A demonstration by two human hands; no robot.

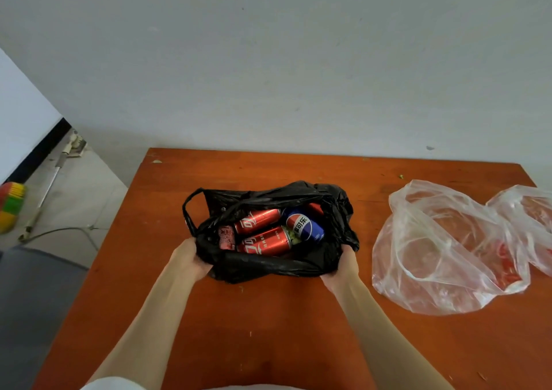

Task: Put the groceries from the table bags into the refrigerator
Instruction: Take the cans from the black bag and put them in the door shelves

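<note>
- My left hand [188, 257] grips the near left edge of the black bag [268, 267], fingers curled into the plastic.
- My right hand [343, 265] grips the near right edge of the same bag, fingers curled around the film, so the mouth is held open between both hands.
- The black bag sits on the table [268, 330], roughly midway between its left and right edges and nearer the far edge than the near one.
- Inside it lie two red cans [258, 220] on their sides, one behind the other, and a blue can [304, 225] just to their right, touching them; a smaller red item [226, 237] shows at their left, too hidden to identify.
- A clear plastic bag [442, 249] lies crumpled toward the right edge of the table, apart from the black bag, with something red showing through; a second clear bag [531, 219] lies beyond it at the right edge.
- A broom [12, 204] lies on the floor past the left edge of the table.
</note>
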